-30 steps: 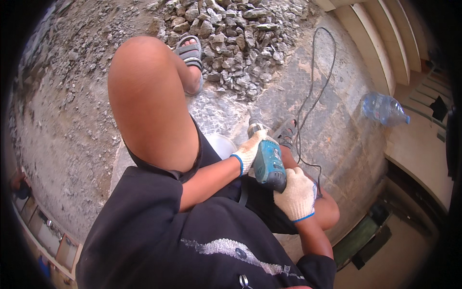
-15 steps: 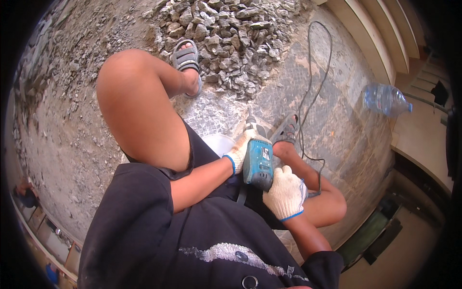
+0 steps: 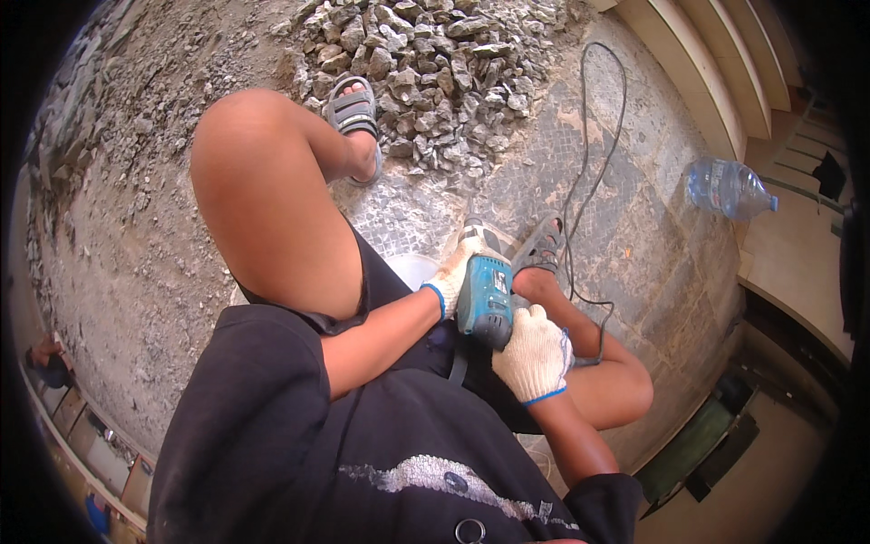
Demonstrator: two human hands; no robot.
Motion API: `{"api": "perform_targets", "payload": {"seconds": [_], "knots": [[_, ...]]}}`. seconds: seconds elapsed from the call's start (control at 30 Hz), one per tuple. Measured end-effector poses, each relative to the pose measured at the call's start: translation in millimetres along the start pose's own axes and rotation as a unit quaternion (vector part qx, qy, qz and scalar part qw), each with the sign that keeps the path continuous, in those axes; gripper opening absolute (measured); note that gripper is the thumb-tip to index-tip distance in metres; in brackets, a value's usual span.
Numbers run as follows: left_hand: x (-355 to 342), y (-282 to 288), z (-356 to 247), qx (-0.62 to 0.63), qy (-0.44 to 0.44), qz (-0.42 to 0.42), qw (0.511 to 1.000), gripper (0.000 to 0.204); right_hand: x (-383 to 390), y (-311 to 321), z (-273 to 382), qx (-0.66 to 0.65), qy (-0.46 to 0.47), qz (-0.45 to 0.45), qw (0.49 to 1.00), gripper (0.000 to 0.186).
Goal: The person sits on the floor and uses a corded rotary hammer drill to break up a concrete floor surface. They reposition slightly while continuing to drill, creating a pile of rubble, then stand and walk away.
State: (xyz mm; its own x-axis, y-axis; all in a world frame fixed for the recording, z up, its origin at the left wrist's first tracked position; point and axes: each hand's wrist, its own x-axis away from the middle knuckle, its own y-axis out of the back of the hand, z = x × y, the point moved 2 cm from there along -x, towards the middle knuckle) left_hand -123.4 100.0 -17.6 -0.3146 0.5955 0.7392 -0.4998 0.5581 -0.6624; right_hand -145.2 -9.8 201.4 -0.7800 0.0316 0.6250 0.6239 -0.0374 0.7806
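A teal and black hammer drill [image 3: 487,295] lies between my legs, its front end pointing away from me toward the floor. My left hand [image 3: 450,276], in a cream knitted glove with a blue cuff, is closed round the front of its body just behind the chuck [image 3: 473,223]. My right hand [image 3: 533,355], gloved the same way, is wrapped round the rear handle, which its fingers mostly hide. The bit's tip cannot be made out against the floor. Part of a white round container [image 3: 414,268] shows behind my left hand.
A heap of broken grey stones [image 3: 435,82] rises just beyond my sandalled feet. The black power cord [image 3: 605,163] loops over the worn floor [image 3: 662,245] on the right. A large clear water bottle [image 3: 728,189] lies near the steps [image 3: 689,72]. Far left, a person [image 3: 50,363] is visible.
The drill's front end has tipped and drawn slightly back toward me, so the bit shows less. My right hand has shifted a little up and left. Both hands keep their hold.
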Motion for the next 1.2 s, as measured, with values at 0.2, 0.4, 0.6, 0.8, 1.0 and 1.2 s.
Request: {"api": "perform_targets", "payload": {"seconds": [0.2,0.4,0.6,0.8,1.0,1.2], "knots": [[-36,5,-6,0.007,-0.068,0.007,0.998,0.037,-13,-10,-7,-0.017,-0.019,-0.043,0.999,0.029],[-38,-11,4,-0.030,-0.094,-0.028,0.995,0.055,-10,8,-22,-0.039,-0.003,-0.051,0.998,0.033],[-7,-20,23,-0.087,-0.046,-0.062,0.993,0.065,17,41,-35,-0.084,0.042,-0.069,0.993,0.029],[-9,-9,21,-0.091,-0.036,-0.056,0.994,0.086,13,39,-26,-0.065,0.035,-0.043,0.996,0.030],[-10,-17,25,-0.073,-0.031,-0.085,0.993,0.086,11,58,-27,-0.070,0.037,-0.031,0.996,0.029],[4,-30,23,-0.069,0.001,-0.097,0.993,0.063,6,60,-31,-0.074,0.037,-0.025,0.996,0.028]]}}
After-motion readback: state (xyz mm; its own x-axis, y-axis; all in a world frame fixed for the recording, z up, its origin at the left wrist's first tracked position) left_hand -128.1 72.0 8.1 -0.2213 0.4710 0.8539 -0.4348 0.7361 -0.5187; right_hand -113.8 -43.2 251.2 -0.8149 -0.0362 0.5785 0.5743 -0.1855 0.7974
